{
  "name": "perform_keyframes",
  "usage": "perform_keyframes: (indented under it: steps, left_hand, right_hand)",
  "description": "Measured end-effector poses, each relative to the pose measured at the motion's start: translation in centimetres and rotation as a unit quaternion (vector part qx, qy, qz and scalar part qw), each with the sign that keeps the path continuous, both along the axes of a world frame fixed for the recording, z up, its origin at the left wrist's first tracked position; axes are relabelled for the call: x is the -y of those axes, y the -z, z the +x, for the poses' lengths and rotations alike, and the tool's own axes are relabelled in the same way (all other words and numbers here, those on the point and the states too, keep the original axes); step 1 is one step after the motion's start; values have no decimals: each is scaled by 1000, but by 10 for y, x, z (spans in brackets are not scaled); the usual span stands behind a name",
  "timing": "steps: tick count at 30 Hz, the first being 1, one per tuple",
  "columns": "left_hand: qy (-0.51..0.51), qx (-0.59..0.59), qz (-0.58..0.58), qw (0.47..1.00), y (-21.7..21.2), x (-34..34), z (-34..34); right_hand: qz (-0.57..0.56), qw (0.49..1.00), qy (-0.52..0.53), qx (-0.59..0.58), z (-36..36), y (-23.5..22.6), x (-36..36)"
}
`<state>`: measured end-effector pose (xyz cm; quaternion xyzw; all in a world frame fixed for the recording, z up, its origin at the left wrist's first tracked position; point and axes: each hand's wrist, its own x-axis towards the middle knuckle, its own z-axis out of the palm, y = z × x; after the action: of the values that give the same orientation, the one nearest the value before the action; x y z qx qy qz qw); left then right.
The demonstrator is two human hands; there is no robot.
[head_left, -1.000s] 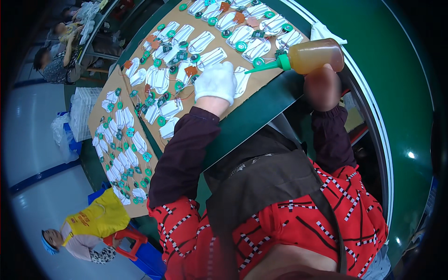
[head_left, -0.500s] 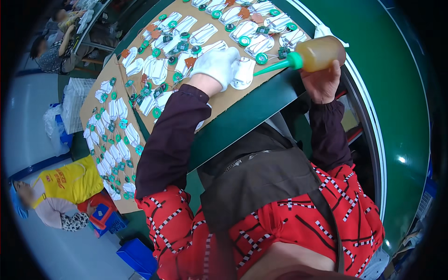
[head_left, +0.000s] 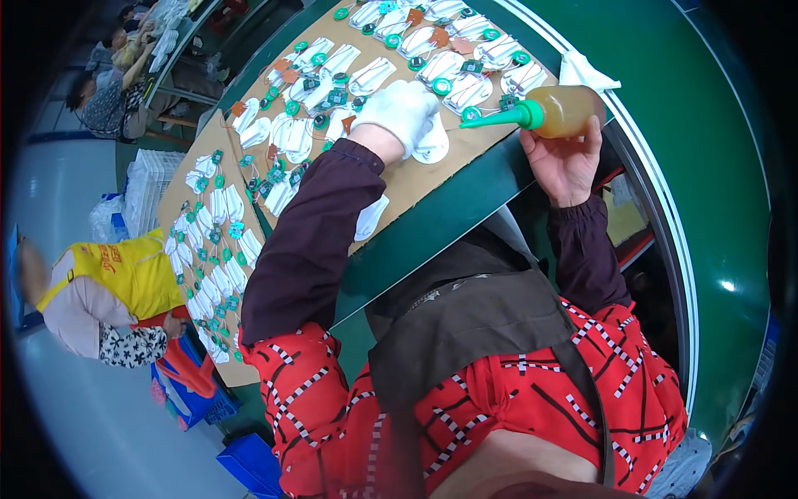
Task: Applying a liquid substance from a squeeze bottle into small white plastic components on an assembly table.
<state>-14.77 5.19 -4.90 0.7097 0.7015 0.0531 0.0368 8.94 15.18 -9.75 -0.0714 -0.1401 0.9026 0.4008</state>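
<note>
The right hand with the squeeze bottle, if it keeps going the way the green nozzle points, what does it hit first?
Likely the gloved left hand, pressing a white piece on the cardboard sheet. The right hand aims the bottle's nozzle leftward at it; depth is unclear.

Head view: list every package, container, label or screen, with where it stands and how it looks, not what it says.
Amber squeeze bottle with green nozzle: held in the bare right hand, tilted toward the brown cardboard sheet.
Stack of white trays: left of the cardboard, ribbed.
Blue plastic crates: on the floor, lower left.
No screens or signs show; no label is legible.
</note>
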Motion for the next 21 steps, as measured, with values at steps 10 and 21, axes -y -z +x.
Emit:
perform_keyframes:
  steps: [10, 21]
  left_hand:
    - [-69, 71, -85, 991, -10, -2, 6]
    - [-223, 47, -59, 972, -3, 27, 33]
  right_hand:
    - [-28, 998, -32, -47, -3, -15, 12]
    - [-45, 985, -137, -98, -57, -29, 54]
